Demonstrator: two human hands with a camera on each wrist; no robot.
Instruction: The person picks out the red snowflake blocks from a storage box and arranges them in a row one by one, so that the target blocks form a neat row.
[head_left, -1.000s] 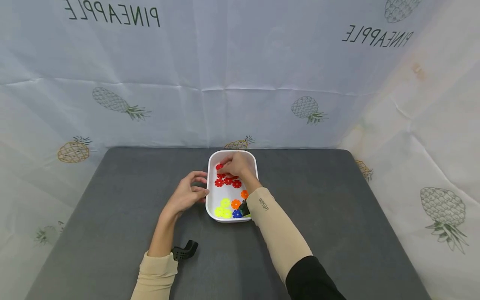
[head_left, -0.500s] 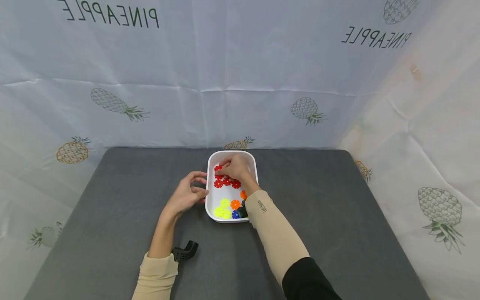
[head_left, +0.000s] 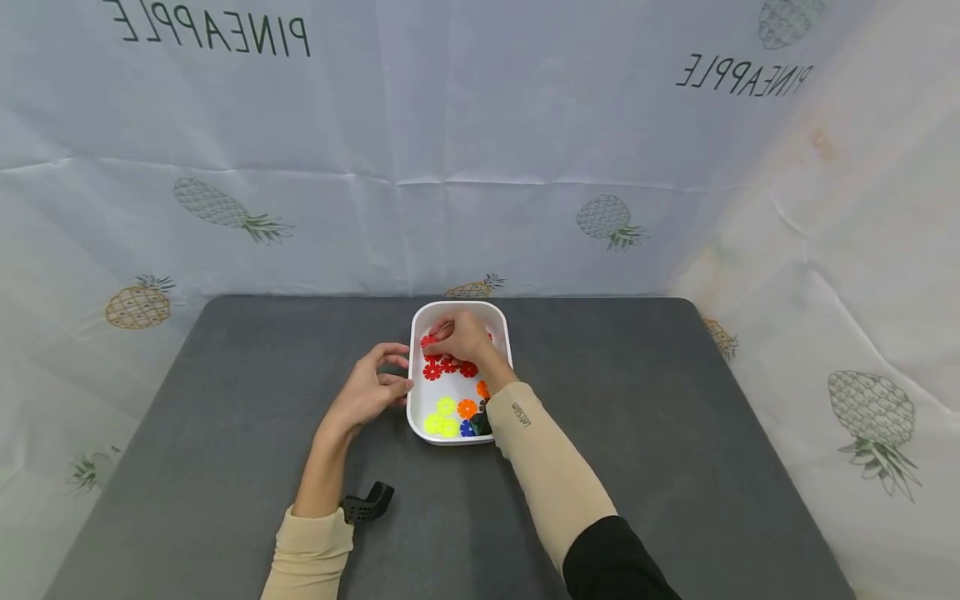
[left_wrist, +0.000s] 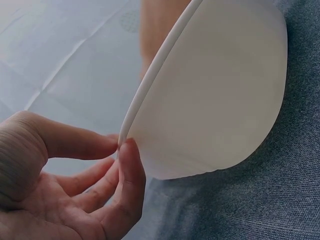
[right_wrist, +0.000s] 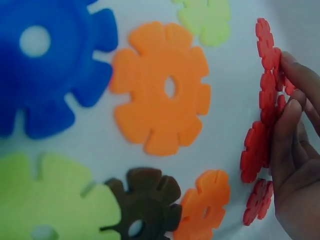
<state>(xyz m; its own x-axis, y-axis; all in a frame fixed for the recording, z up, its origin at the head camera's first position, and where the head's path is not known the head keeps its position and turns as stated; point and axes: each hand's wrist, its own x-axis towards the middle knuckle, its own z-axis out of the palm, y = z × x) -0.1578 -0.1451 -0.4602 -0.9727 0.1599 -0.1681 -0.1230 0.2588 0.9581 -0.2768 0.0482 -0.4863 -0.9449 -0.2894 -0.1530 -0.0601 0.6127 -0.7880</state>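
With my left hand [head_left: 371, 387] I pinched the white tray [left_wrist: 210, 90] at its rim; inside it, my right hand [head_left: 467, 337] clamped a red disc [right_wrist: 289, 87] between thumb and finger — among other red discs [right_wrist: 254, 152].

Both arms [head_left: 324, 467] extend forward, left fingers [left_wrist: 131, 172] pinching, right fingers [right_wrist: 285, 137] bent inward.

Pineapple-print cloth [head_left: 480, 108] behind dark grey table [head_left: 637, 417]

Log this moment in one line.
left hand: pinches white tray rim | right hand: touches red pieces inside, grip unclear | near end: yellow pieces, blue piece
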